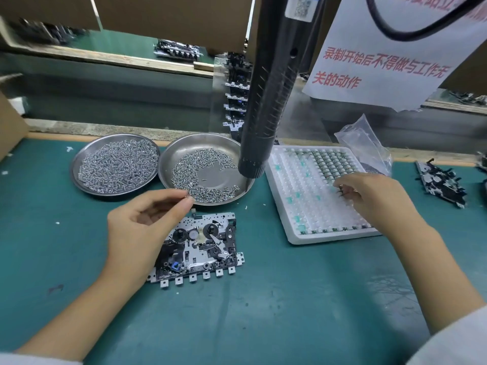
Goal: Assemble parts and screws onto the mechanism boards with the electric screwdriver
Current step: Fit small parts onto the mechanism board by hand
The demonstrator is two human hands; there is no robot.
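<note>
A mechanism board (203, 248) with black gears and metal tabs lies on the green mat in front of me. My left hand (142, 227) hovers over its left side, thumb and forefinger pinching a small screw at the rim of the right steel dish (208, 167). My right hand (374, 198) reaches over the white part tray (311, 191), its fingertips pinching a small dark part. The black electric screwdriver (266, 101) hangs untouched above the dish, tip down.
A second steel dish (116, 164) full of screws sits at the left. More mechanism boards stand stacked behind the screwdriver (237, 96), and one board (442, 183) lies far right. A crumpled plastic bag (366, 143) and a paper notice (390, 56) sit beyond the tray.
</note>
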